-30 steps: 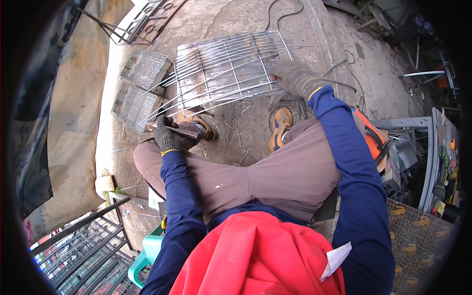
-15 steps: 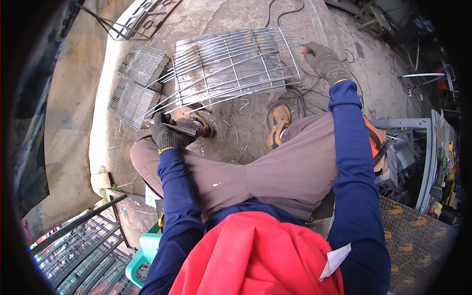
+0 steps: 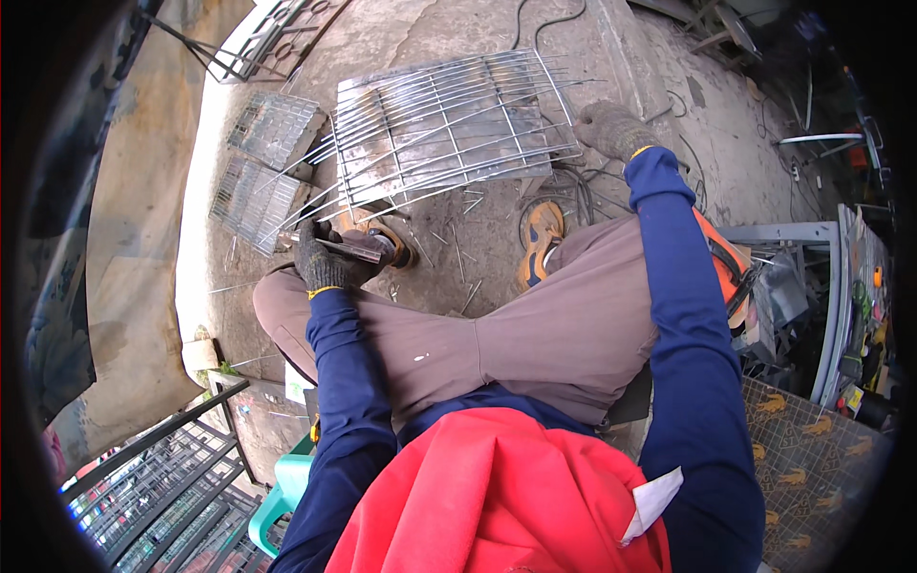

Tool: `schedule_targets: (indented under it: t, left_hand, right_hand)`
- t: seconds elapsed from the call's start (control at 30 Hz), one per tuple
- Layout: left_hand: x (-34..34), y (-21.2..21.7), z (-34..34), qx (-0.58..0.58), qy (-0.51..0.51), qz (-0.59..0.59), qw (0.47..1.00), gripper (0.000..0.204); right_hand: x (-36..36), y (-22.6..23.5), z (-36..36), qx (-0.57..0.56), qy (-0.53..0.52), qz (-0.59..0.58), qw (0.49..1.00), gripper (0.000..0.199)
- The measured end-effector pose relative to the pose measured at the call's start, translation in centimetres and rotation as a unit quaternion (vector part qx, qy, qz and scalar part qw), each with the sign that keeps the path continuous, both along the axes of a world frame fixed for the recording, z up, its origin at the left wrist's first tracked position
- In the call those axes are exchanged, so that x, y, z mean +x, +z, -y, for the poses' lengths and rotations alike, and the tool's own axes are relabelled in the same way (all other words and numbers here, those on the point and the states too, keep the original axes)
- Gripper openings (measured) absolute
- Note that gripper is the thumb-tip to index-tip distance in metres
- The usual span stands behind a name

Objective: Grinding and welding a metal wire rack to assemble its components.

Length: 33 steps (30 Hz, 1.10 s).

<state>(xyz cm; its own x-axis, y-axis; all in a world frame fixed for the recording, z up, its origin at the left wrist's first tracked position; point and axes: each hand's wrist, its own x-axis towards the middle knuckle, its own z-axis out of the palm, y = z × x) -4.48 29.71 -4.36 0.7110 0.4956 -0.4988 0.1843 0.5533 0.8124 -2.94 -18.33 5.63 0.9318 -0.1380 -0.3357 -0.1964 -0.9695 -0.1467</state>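
Lower frame is filled by knees and sleeves; bare concrete floor (image 3: 478, 258) is left between the shoes. Left hand (image 3: 325, 260), gloved, is curled tight around a metal tool (image 3: 351, 250) at centre left. Wire grid panel (image 3: 449, 129) is gripped at its right edge, upper centre, by gloved right hand (image 3: 611, 129), fingers closed. Smaller mesh panels (image 3: 258, 172) are seen upper left.

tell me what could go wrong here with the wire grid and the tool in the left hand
The right hand grips only one corner of the wire grid, so the grid may twist or slip. Its loose rod ends splay toward the left hand holding the metal tool, and could jab the glove. Cut wire bits near the sandals could pierce feet.
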Motion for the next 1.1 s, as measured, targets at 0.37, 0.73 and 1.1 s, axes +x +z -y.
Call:
schedule_targets:
  t: [0.37,0.73,1.1]
  left_hand:
    - [-0.2,-0.1,-0.1,0.008,-0.015,0.003,1.000,0.013]
    - [0.2,-1.2,-0.2,-0.020,-0.025,-0.010,0.999,0.015]
    - [-0.3,-0.1,1.7,-0.033,-0.063,-0.011,0.997,0.014]
  right_hand:
    - [0.7,0.7,-1.2,0.005,-0.012,-0.090,0.996,0.065]
    - [0.1,0.3,-0.5,0.034,-0.016,-0.037,0.999,0.046]
    - [0.1,-0.5,-0.6,0.010,-0.018,-0.013,1.000,0.040]
